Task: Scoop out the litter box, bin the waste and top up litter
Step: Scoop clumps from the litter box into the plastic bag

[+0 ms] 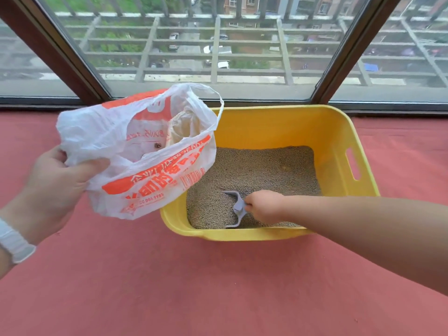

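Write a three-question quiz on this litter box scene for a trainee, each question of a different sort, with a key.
1. True or false: the right hand holds the grey scoop inside the yellow litter box.
2. What does the left hand grip? A) a broom B) the white and orange plastic bag C) the box's handle slot
3. Fill in: the bag's open mouth hangs over the box's ____ side, seen from the head camera.

Key: 1 true; 2 B; 3 left.
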`<state>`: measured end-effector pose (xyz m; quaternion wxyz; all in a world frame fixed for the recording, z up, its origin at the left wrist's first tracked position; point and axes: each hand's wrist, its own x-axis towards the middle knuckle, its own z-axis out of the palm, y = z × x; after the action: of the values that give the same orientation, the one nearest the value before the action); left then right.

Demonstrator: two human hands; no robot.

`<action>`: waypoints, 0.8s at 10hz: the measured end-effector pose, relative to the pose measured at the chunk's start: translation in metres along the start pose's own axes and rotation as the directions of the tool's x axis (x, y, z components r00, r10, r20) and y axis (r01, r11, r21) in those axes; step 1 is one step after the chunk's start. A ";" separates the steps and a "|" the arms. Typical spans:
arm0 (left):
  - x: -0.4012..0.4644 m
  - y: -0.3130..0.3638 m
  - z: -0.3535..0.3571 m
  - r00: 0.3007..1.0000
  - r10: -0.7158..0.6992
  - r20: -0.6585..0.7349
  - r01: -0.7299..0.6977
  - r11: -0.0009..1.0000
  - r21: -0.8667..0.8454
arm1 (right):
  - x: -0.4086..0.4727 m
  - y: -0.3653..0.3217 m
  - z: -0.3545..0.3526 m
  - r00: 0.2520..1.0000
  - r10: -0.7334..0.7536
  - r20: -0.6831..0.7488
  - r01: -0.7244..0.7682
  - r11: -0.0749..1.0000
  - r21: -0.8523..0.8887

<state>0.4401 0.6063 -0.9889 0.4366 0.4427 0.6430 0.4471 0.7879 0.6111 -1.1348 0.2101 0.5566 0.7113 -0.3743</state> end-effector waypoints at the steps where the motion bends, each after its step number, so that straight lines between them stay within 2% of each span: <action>1: 0.005 -0.006 -0.003 0.999 -0.018 -0.031 0.019 0.998 0.058 | 0.005 -0.020 0.006 1.000 -0.027 -0.005 0.027 0.998 0.057; 3: 0.003 -0.002 -0.004 0.998 -0.056 -0.042 0.056 0.998 0.012 | 0.006 -0.022 -0.009 0.999 -0.043 0.005 0.040 0.947 0.319; 6: -0.003 0.007 0.003 0.996 -0.073 -0.042 0.074 0.997 0.020 | -0.015 -0.002 -0.007 0.997 -0.071 -0.025 0.075 0.925 0.372; 7: -0.003 0.005 0.004 0.997 -0.068 -0.038 0.069 0.997 0.041 | -0.027 0.017 -0.017 1.000 -0.027 -0.013 0.030 0.920 0.390; 8: -0.002 0.005 0.007 0.997 -0.064 -0.043 0.066 0.996 0.057 | -0.038 0.035 -0.032 0.996 0.038 -0.075 -0.005 0.918 0.397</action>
<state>0.4478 0.6068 -0.9852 0.4245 0.4249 0.6787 0.4225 0.8355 0.6150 -1.0979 0.0681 0.6102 0.6224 -0.4854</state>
